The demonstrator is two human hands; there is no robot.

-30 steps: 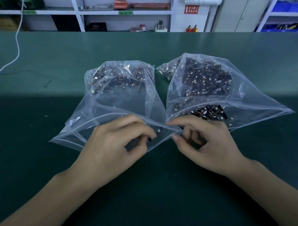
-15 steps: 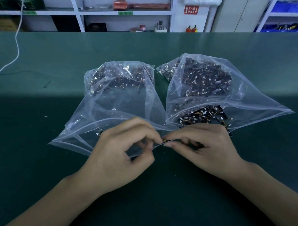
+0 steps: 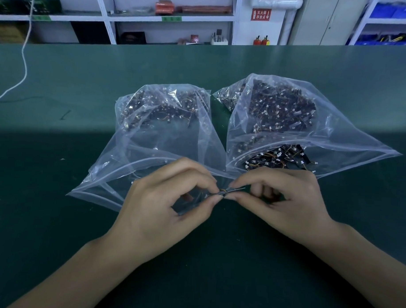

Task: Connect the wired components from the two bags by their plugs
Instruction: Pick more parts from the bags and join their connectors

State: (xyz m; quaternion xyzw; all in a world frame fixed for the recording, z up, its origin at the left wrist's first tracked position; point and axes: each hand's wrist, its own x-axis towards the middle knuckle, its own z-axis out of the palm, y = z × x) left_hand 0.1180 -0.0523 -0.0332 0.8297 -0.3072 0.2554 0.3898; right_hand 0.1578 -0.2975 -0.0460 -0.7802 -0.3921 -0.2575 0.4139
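Between my two hands, just in front of the bag mouths and above the green bench [image 3: 56, 229], sits the wired component [image 3: 223, 192]: a tiny dark part with thin orange and yellow leads, too small for me to tell whether its plug is seated in another. My left hand [image 3: 163, 212] pinches one end between thumb and forefinger, the other fingers curled under; my right hand [image 3: 281, 200] pinches the other end the same way, forefinger above and thumb below, fingertips of the two hands almost touching. Just beyond the left hand lies the left bag [image 3: 156, 138], clear plastic with its mouth open toward me, a heap of dark wired parts gathered at its far end. Beside it, the edges touching near my fingertips, lies the right bag [image 3: 302, 125], fuller, its mouth also open toward me, with dark parts and white plugs piled at the back and a smaller cluster showing at the opening just beyond my right knuckles. A white cable [image 3: 23, 60] hangs down at far left and trails onto the bench. Behind the bench stand white shelves [image 3: 105, 14] with boxes, a red-and-white sign [image 3: 261, 15] on a post, two small red extinguishers [image 3: 260, 40] at floor level, and blue bins [image 3: 395, 13] at far right.
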